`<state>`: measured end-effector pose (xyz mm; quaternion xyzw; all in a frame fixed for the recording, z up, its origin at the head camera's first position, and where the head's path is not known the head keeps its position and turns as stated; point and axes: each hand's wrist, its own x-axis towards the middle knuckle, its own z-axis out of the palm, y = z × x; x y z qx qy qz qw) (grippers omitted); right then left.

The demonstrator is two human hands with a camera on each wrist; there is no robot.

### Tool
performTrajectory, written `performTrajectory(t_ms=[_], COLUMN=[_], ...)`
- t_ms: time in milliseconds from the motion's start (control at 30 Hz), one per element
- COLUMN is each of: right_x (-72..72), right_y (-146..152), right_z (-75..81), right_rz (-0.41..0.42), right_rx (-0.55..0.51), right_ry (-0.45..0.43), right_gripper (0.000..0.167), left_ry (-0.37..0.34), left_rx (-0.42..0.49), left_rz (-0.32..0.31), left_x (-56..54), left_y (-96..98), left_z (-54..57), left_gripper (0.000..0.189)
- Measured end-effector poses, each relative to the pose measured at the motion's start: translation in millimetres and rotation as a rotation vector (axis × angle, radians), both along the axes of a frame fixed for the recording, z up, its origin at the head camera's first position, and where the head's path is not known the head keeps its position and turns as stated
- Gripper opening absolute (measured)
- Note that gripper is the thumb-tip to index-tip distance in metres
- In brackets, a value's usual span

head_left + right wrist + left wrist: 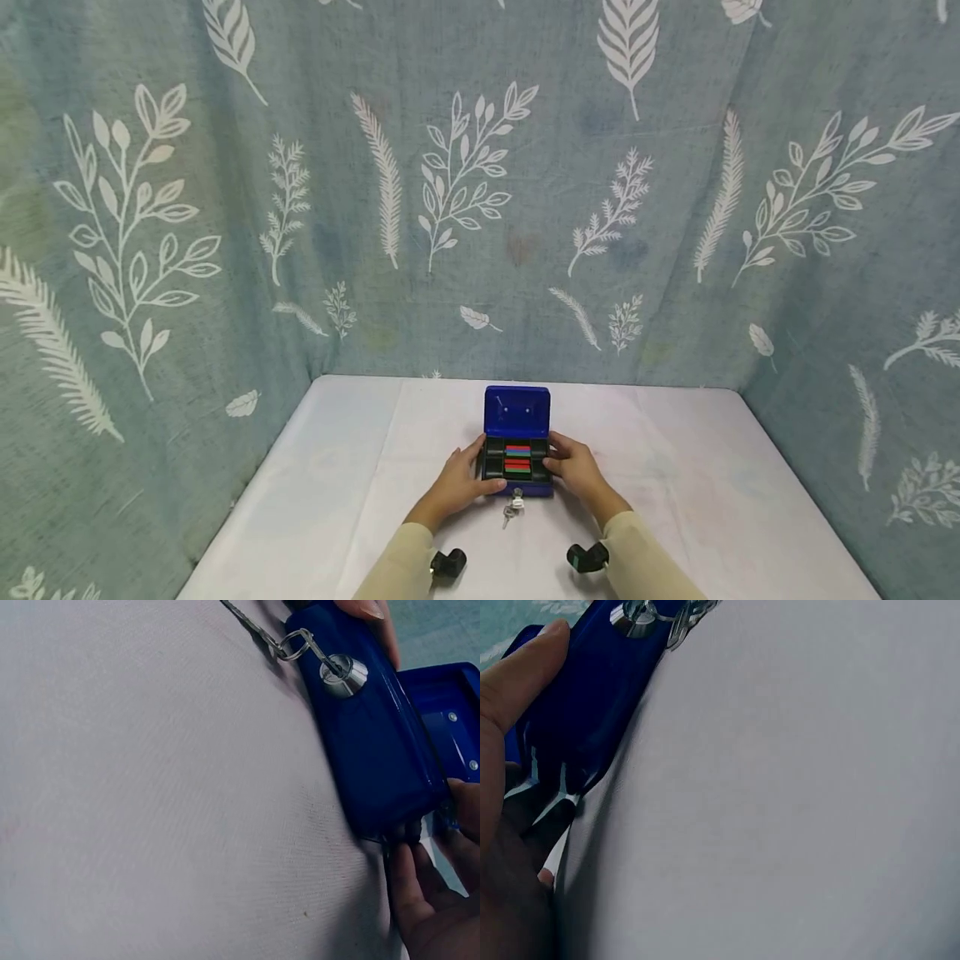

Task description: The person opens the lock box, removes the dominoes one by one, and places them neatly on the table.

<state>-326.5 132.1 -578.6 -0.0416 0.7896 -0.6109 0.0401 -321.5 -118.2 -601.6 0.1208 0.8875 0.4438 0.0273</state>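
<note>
A small blue metal cash box (536, 491) stands on the white table with its lid (517, 412) raised at the back. Inside lies a black tray (539, 471) holding several red, blue and green strips (517, 451). My left hand (459, 481) grips the box's left side, its thumb (532, 671) over the front top edge. On the other side my right hand (579, 468) holds the right wall, thumb at the upper rim and fingers (409, 889) along the side. A key sits in the silver front lock (343, 676), and another key (509, 512) hangs from its ring.
White cloth covers the table (390, 433) around the box. Grey-green curtains (517, 317) with white leaf prints enclose the back and both sides. A black wrist device (448, 563) is on the left sleeve, another (587, 557) on the right.
</note>
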Motion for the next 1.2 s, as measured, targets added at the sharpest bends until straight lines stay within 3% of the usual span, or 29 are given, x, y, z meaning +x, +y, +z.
performTrajectory(t_ms=[300, 467, 633, 767, 933, 1067, 1200], right_x=[4.9, 9.5, 10.9, 12.2, 13.2, 14.9, 13.5], right_y=[1.7, 3.8, 4.7, 3.3, -0.3, -6.2, -11.5], right_z=[-5.0, 2.1, 13.6, 17.8, 18.0, 20.8, 24.9], right_rz=[-0.022, -0.075, -0.11, -0.109, -0.061, -0.015, 0.002], right_rx=[0.007, 0.107, 0.211, 0.261, 0.343, 0.476, 0.611], right_ry=[0.034, 0.132, 0.212, 0.254, 0.324, 0.379, 0.439], right_gripper=[0.055, 0.048, 0.043, 0.04, 0.038, 0.036, 0.032], left_ry=[0.104, 0.222, 0.301, 0.313, 0.307, 0.314, 0.365], left_rx=[0.024, -0.045, -0.105, -0.164, -0.181, -0.174, -0.208], left_rz=[0.071, 0.062, 0.103, 0.12, 0.069, 0.041, 0.058], left_x=[2.8, 3.5, 5.2, 4.3, 1.3, -0.2, -0.1], left_y=[5.1, 7.7, 10.1, 8.2, -3.1, -10.0, -5.8], left_z=[-6.0, -6.3, -5.3, -7.2, -9.9, -11.9, -11.6], left_gripper=[0.103, 0.098, 0.091, 0.086, 0.078, 0.075, 0.074])
